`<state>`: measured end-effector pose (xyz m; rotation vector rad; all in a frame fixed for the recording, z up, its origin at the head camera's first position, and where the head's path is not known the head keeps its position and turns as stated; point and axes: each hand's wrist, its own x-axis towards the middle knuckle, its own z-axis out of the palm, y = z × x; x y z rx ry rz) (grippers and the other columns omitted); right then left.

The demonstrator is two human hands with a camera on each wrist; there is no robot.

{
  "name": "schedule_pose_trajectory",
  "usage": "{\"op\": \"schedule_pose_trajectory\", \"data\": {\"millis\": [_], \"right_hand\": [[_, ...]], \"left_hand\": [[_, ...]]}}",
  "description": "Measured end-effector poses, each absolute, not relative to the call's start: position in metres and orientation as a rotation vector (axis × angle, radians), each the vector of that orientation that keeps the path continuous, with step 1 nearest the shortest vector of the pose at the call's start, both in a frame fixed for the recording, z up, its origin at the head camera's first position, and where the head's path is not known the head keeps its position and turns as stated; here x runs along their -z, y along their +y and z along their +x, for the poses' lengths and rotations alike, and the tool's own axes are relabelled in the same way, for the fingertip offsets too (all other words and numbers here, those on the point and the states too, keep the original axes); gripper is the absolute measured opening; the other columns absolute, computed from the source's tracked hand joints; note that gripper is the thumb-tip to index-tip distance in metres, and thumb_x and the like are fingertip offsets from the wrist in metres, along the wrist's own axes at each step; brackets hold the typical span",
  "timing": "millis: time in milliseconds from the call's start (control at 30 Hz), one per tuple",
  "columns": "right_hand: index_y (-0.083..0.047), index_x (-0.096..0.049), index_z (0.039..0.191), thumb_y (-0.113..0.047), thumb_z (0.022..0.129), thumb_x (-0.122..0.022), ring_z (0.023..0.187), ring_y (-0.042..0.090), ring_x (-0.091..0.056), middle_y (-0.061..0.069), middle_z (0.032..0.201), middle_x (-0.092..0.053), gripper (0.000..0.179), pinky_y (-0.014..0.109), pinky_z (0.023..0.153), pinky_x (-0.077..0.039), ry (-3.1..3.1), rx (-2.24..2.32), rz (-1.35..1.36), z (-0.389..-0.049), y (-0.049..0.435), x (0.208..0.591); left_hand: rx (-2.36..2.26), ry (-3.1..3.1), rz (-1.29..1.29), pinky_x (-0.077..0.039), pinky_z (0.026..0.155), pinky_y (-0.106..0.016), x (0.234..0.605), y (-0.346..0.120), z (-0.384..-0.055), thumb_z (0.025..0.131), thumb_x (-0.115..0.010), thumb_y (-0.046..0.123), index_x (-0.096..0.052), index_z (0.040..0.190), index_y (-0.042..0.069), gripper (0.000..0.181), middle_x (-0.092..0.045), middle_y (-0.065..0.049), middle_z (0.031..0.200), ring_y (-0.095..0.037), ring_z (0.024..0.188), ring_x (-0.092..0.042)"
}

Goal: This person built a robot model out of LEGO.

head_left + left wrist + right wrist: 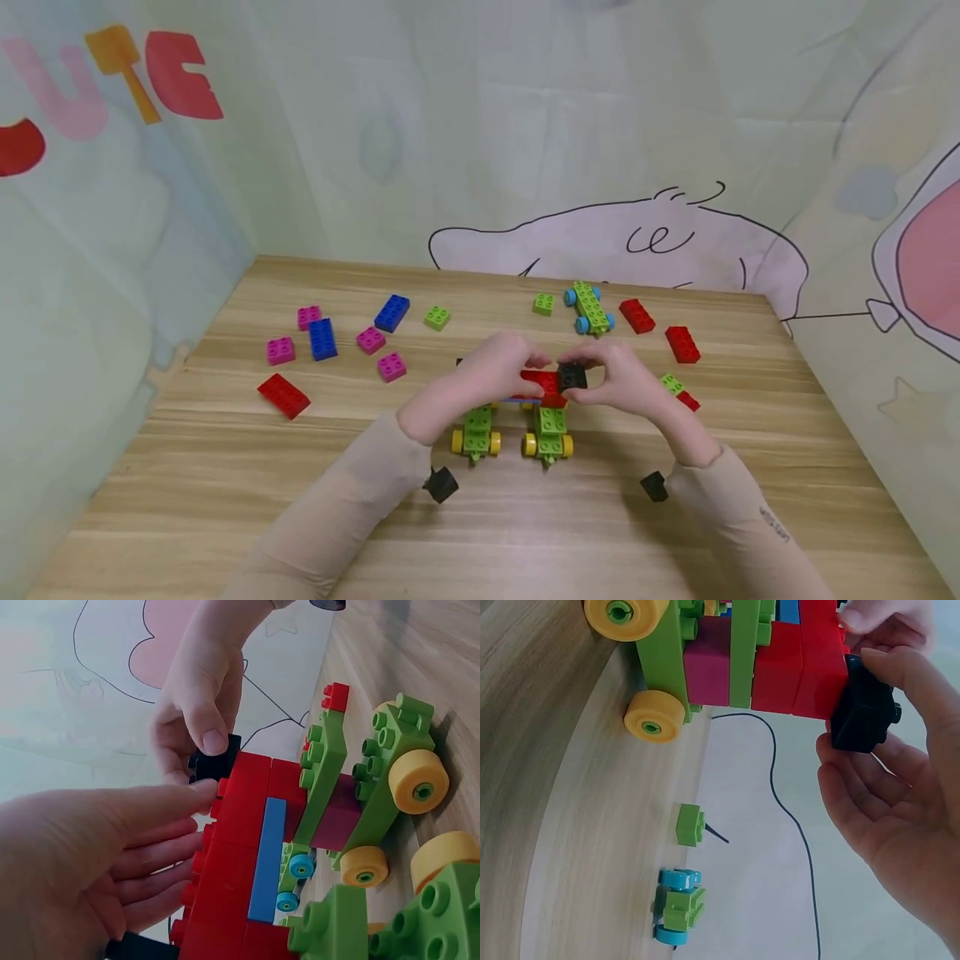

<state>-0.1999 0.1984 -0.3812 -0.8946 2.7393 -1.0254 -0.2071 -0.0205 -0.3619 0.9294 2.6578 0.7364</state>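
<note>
My right hand (pixel 618 379) pinches a black building brick (pixel 862 705) between thumb and fingers, at the right end of the red bricks (pixel 240 795) topping a brick structure. In the left wrist view, the fingers of my left hand (pixel 112 847) lie fairly straight behind those red bricks, its thumb touching the studs beside the black brick. Under the red row runs a blue piece (pixel 268 862). Lower down are a purple brick (pixel 707 660) and two green wheeled bases (pixel 476 442) with yellow wheels. Another black brick (pixel 139 946) shows at the left end.
Pink bricks (pixel 281 350), blue bricks (pixel 322 339) and a red brick (pixel 283 395) lie to the left. Behind stand small green bricks (pixel 437 317) and a green base with blue wheels (pixel 589 308). More red bricks (pixel 682 343) lie right. A printed cloth (pixel 480 150) hangs behind the table.
</note>
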Motion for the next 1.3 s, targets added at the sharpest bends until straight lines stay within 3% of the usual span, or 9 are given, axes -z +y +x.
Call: {"op": "schedule_pose_trajectory", "data": {"millis": [333,633,933,1300], "right_hand": [[0.001,-0.071,0.11,-0.01,0.079,-0.078,0.093,0.021,-0.063,0.009,0.103,-0.073,0.034,0.043,0.085,-0.057,2.758,1.02,-0.881,-0.199,0.195,0.38],[0.0,-0.071,0.11,-0.011,0.079,-0.078,0.092,0.02,-0.064,0.009,0.104,-0.073,0.033,0.042,0.086,-0.057,2.761,0.978,-0.841,-0.199,0.194,0.378],[0.002,-0.07,0.112,-0.009,0.08,-0.077,0.094,0.023,-0.063,0.011,0.105,-0.072,0.034,0.05,0.087,-0.056,2.73,0.998,-0.821,-0.199,0.196,0.377],[0.0,-0.07,0.111,-0.01,0.08,-0.077,0.094,0.021,-0.064,0.01,0.106,-0.072,0.033,0.043,0.087,-0.057,2.729,1.008,-0.845,-0.199,0.195,0.379]], "left_hand": [[-0.972,2.758,0.905,-0.052,0.098,-0.036,0.357,-0.045,-0.217,0.093,-0.067,0.027,-0.07,0.12,0.011,0.032,-0.072,-0.005,0.116,-0.02,0.111,-0.066],[-1.186,2.821,0.781,-0.052,0.097,-0.042,0.346,-0.09,-0.244,0.096,-0.064,0.022,-0.069,0.121,0.007,0.03,-0.07,-0.01,0.117,-0.026,0.11,-0.063],[-1.053,2.825,0.696,-0.044,0.107,-0.046,0.371,-0.123,-0.282,0.095,-0.064,0.019,-0.057,0.133,0.004,0.042,-0.06,-0.014,0.134,-0.031,0.125,-0.053],[-0.965,2.77,0.599,-0.038,0.111,-0.051,0.404,-0.139,-0.31,0.088,-0.07,0.01,-0.047,0.142,0.0,0.059,-0.05,-0.019,0.144,-0.037,0.132,-0.046]]}}
